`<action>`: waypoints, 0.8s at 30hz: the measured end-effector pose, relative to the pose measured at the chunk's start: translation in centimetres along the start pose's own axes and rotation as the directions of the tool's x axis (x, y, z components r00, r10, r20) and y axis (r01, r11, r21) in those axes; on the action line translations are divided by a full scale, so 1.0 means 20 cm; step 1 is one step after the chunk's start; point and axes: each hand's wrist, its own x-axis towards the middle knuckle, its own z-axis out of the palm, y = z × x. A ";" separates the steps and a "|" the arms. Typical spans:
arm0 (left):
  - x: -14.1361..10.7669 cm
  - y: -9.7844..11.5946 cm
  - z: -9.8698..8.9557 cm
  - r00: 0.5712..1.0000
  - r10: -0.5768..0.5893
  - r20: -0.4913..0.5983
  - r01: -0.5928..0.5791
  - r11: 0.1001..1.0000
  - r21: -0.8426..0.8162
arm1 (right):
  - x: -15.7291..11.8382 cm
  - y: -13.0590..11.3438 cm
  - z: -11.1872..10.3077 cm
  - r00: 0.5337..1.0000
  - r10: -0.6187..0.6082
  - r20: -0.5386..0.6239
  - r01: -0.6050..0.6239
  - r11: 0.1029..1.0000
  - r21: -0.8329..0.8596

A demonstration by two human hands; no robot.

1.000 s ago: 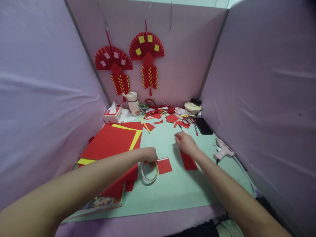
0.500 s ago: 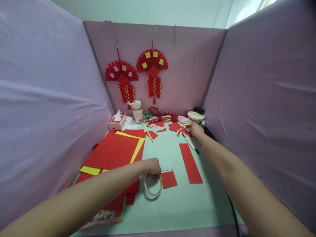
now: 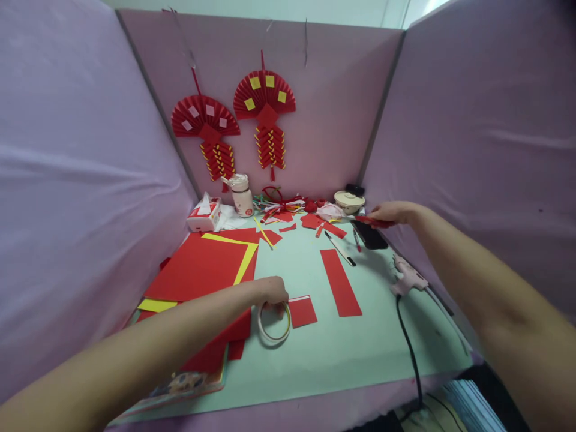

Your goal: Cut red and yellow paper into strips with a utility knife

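Observation:
My left hand point(image 3: 273, 290) is closed on a roll of double-sided tape point(image 3: 261, 327), held on edge low over the table. Just right of the roll lies a small red paper square point(image 3: 304, 312) with a white strip along its top edge. Out at the far right, my right hand point(image 3: 392, 212) grips red-handled scissors point(image 3: 373, 222), their blades pointing left. Beneath that hand is a black phone point(image 3: 371, 236). A long red paper strip point(image 3: 341, 283) lies between the two hands.
Red and yellow sheets point(image 3: 202, 270) are stacked at left. A cutter knife point(image 3: 341, 249), a pen point(image 3: 357, 241) and a glue gun point(image 3: 408, 277) with a cord lie on the right. Behind stand a tissue box point(image 3: 204, 215), a white bottle point(image 3: 242, 197) and a lidded bowl point(image 3: 349, 201). Fan decorations point(image 3: 264, 96) hang behind.
My right hand has lifted the scissors from the back of the table and moved right and toward me. My left hand stays on the tape roll. The view has shifted, showing the glue gun.

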 end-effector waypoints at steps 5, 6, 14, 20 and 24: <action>-0.02 0.01 0.01 0.998 -0.054 -0.024 0.052 0.996 -0.076 | -0.22 0.02 0.14 0.978 -0.171 0.123 0.113 0.919 0.379; -0.02 0.01 0.01 0.998 -0.055 -0.029 0.052 0.995 -0.090 | -0.29 0.02 0.19 0.969 -0.204 0.140 0.123 0.887 0.446; -0.03 0.00 0.02 0.998 -0.049 -0.042 0.044 0.991 -0.130 | -1.05 -0.06 0.69 0.894 -0.445 -0.053 0.436 0.891 -0.122; -0.05 0.02 0.02 0.997 -0.057 -0.054 0.051 0.993 -0.108 | -1.26 -0.17 0.90 0.870 -0.492 -0.037 0.467 0.845 -0.262; -0.06 0.02 0.03 0.997 -0.058 -0.056 0.053 0.994 -0.099 | -1.29 -0.20 0.93 0.859 -0.511 -0.041 0.482 0.832 -0.275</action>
